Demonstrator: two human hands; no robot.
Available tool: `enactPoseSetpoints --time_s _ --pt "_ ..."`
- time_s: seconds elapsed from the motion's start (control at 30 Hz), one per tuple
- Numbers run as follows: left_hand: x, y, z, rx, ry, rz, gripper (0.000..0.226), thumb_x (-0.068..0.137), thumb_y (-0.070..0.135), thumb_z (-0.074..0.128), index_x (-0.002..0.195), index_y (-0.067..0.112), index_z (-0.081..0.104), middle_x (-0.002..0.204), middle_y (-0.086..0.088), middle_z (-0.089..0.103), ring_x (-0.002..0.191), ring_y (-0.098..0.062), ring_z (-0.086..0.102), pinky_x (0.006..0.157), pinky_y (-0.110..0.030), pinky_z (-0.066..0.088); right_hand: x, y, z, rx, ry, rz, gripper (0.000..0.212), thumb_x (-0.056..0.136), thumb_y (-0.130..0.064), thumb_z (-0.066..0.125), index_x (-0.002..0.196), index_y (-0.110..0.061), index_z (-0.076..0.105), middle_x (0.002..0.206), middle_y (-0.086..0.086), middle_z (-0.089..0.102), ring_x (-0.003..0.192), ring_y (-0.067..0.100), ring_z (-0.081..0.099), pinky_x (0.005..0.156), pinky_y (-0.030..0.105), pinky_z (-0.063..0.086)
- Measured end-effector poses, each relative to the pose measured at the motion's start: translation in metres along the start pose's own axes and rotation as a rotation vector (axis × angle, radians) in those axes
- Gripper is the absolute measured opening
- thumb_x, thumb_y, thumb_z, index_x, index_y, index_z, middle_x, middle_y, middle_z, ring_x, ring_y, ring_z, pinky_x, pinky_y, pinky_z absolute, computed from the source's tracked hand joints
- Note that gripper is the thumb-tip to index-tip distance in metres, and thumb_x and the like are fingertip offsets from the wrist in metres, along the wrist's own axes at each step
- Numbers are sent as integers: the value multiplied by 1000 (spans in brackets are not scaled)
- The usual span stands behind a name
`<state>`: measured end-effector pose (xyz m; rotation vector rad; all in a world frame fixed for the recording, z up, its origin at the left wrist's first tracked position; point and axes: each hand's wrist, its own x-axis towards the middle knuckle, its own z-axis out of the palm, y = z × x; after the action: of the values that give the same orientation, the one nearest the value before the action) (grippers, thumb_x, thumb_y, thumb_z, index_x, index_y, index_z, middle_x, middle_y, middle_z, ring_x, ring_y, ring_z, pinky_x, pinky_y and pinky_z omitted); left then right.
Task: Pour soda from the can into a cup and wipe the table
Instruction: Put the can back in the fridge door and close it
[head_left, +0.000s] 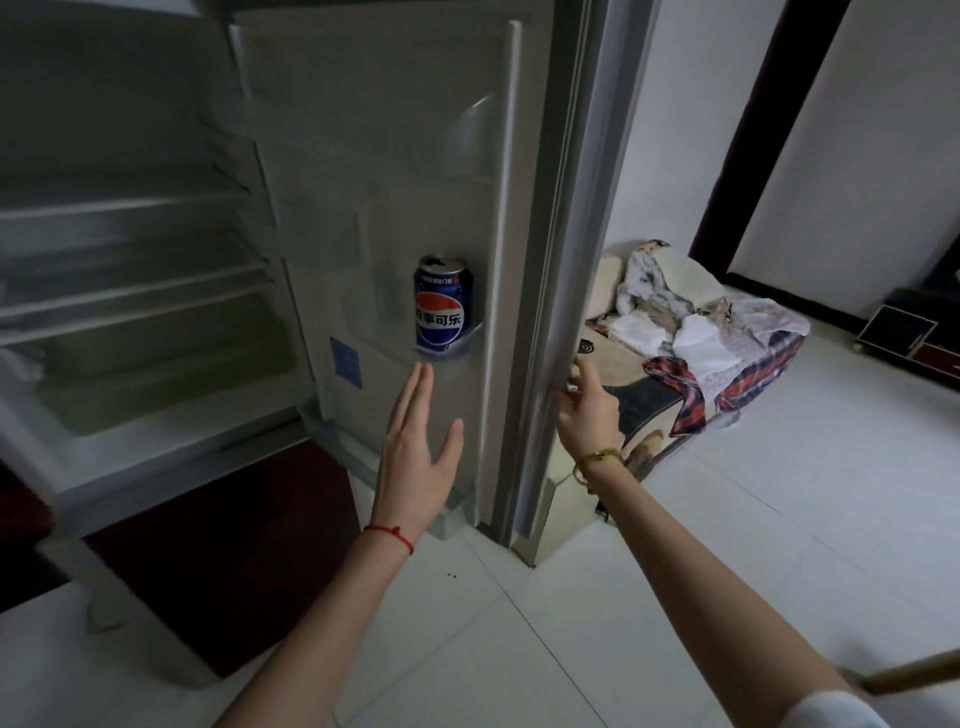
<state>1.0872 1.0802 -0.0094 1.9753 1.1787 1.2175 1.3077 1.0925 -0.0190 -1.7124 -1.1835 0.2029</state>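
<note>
A blue soda can (442, 306) with a red, white and blue logo stands upright in a clear shelf pocket on the inside of the open fridge door (415, 156). My left hand (421, 447) reaches up below the can with fingers straight, fingertips just under the pocket, holding nothing. My right hand (589, 402) grips the outer edge of the door, fingers curled round it. No cup or table is in view.
The fridge interior (130, 291) with glass shelves and a greenish drawer lies at the left. A sofa piled with clothes (701, 332) stands beyond the door at the right. White tiled floor (623, 597) spreads below.
</note>
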Motion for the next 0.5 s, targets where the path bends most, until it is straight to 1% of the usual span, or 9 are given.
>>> enactPoseSetpoints --time_s 0.13,0.23,0.33,0.43,0.5 --pt "-16 -1 -14 13 27 -44 69 98 29 52 155 28 13 163 12 8 141 3 9 112 -22 14 -32 -10 6 -24 -11 -96 48 90 -6 53 135 -22 43 117 5 66 101 21 66 88 38 55" --pt "-27 -4 -27 29 60 -73 69 99 28 52 155 26 13 163 10 7 141 2 8 112 -22 13 -57 -15 13 -32 -19 -208 50 90 -10 54 137 -23 41 114 1 66 91 18 67 81 41 57" --pt "-38 -9 -44 50 94 -98 70 99 27 52 156 23 12 163 7 7 140 3 9 114 -21 13 -80 -21 22 -13 -48 -309 53 92 -13 53 142 -18 37 114 2 63 91 13 64 80 37 57" --pt "-48 -15 -63 54 133 -126 70 98 27 53 156 23 12 163 6 9 140 3 10 117 -25 16 -100 -29 29 23 -98 -396 58 93 -16 53 147 -17 31 120 5 58 95 10 60 83 33 56" --pt "-54 -18 -75 55 156 -154 70 98 27 52 156 24 12 163 7 9 140 2 11 116 -25 16 -112 -35 35 44 -114 -453 59 93 -16 55 147 -15 31 122 4 54 93 3 57 86 27 55"
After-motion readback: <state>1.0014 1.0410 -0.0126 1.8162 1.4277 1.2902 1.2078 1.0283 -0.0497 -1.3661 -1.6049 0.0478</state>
